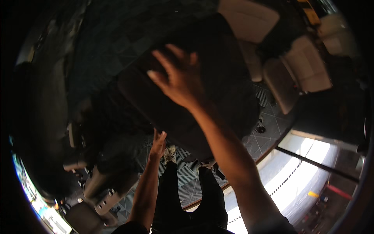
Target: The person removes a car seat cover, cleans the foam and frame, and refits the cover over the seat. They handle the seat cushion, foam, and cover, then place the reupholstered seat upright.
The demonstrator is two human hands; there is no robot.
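From where I'm standing, the person's right arm (230, 152) reaches far forward and across to the left, its hand (180, 82) blurred, back uppermost, fingers (163, 61) splayed wide. The left forearm (144, 189) rises more steeply, bare like the other; the left hand (158, 146) sits lower and nearer the body, fingers partly hidden.

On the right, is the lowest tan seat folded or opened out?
Opened out: its backrest and cushion show side by side, not stacked.
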